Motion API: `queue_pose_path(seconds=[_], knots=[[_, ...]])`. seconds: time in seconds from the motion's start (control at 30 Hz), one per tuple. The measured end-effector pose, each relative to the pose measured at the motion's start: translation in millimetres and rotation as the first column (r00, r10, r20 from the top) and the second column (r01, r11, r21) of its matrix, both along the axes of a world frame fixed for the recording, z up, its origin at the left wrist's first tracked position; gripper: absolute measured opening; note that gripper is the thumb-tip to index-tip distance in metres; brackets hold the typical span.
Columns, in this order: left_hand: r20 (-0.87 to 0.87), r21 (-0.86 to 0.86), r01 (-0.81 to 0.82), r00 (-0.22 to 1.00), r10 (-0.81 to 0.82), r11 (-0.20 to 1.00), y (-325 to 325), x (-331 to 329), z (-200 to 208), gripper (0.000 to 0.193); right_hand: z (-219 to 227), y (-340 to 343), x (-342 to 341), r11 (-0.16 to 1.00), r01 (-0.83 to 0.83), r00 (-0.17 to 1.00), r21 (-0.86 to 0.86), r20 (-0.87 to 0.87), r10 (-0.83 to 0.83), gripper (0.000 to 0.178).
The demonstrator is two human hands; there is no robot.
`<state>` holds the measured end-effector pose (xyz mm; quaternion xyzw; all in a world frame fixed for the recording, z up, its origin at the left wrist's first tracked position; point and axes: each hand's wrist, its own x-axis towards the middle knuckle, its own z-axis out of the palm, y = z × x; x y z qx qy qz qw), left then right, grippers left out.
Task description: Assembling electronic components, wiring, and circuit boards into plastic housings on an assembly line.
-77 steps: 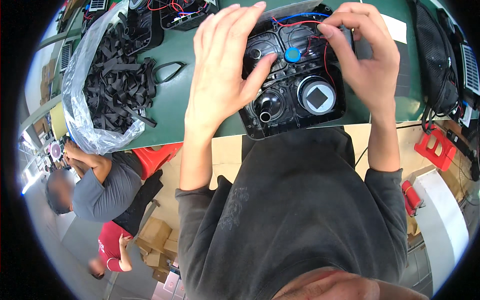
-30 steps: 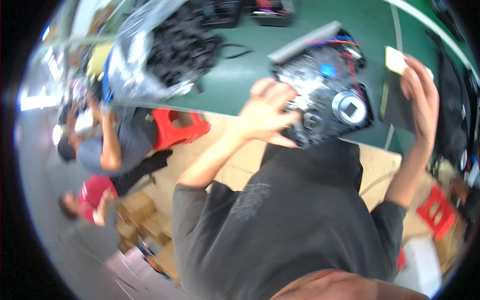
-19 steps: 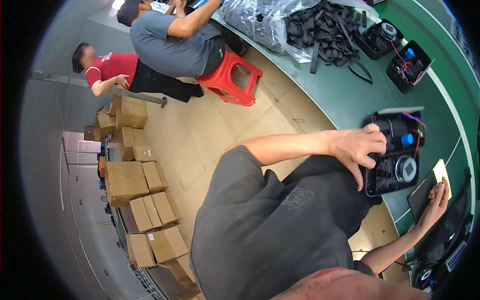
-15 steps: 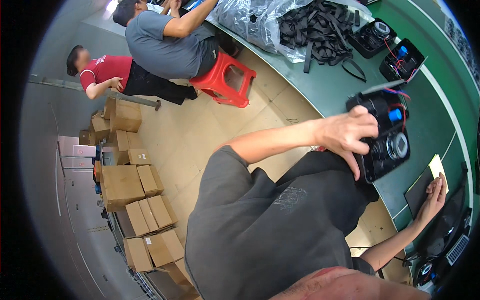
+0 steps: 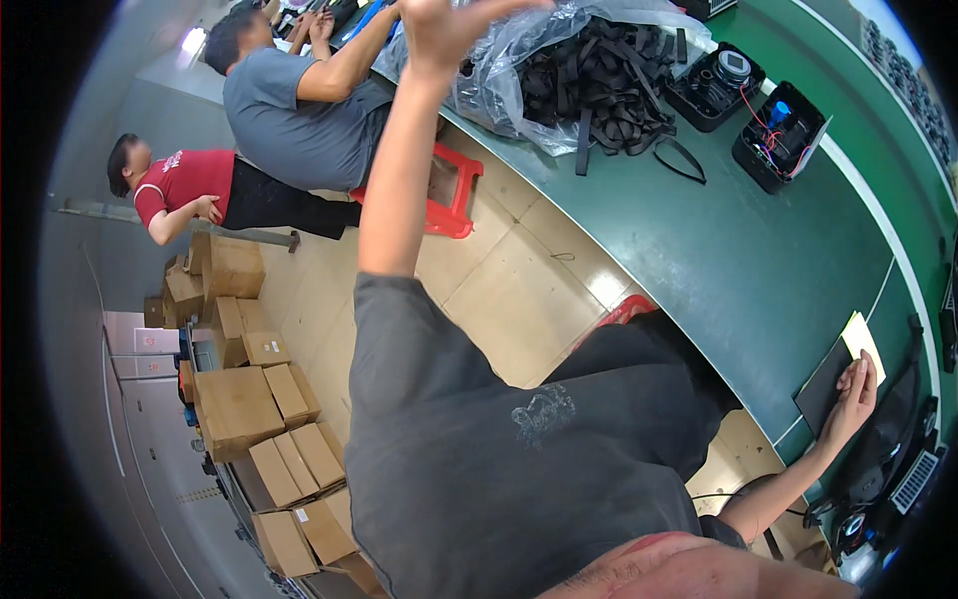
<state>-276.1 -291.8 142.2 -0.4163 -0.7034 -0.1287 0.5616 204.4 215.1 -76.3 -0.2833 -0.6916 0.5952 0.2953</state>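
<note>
My left arm reaches up past the bag of straps, and my left hand (image 5: 439,32) is at the top edge of the view. One digit stretches out to the right; the other fingers are partly cut off, and nothing shows in the hand. Over the right part of the table, my right hand (image 5: 851,397) has its fingers closed on a pale yellow sheet (image 5: 860,341). A black sheet (image 5: 824,387) lies beside and partly under it. Two open black housings stand at the far right: one with a round gauge (image 5: 702,98), one with a blue part and red wires (image 5: 776,140).
A clear plastic bag (image 5: 489,100) and a heap of black straps (image 5: 604,95) cover the far part of the green table (image 5: 689,260). A seated person in grey (image 5: 299,120) and a standing person in red (image 5: 190,190) are at the left, above stacked cartons (image 5: 239,409).
My left hand has swung up and left from the near table area to the top edge. The black housing it held is out of view. My right hand stays at the yellow sheet.
</note>
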Motion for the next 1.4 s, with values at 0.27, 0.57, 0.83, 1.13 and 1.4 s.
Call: queue_pose_path(seconds=[0.27, 0.57, 0.83, 1.13, 1.4], knots=[[-0.218, 0.14, -0.274, 0.929, 0.299, 0.952, -24, -248, -58, 0.059, 8, -6, 4, 0.996, 0.05, 0.99, 0.077, 0.131, -0.06, 0.031], [0.311, -0.066, -0.573, 0.766, 0.563, 0.817, -53, -268, -166, 0.06, 35, -15, -8, 0.989, 0.017, 0.984, 0.145, 0.173, -0.043, 0.025], [0.241, -0.575, -0.648, 0.45, 0.86, 0.5, -36, -207, -111, 0.075, 39, -14, -39, 0.987, -0.07, 0.974, 0.147, 0.225, 0.035, 0.022], [0.501, -0.461, -0.143, 0.773, 0.39, 0.876, 76, -196, -33, 0.06, 40, -28, -34, 0.991, -0.045, 0.981, 0.126, 0.195, 0.019, 0.02], [0.899, -0.286, 0.338, 0.418, 0.13, 0.897, 284, -239, -120, 0.067, 46, -41, -25, 0.988, -0.01, 0.993, 0.153, 0.114, -0.007, 0.015]])
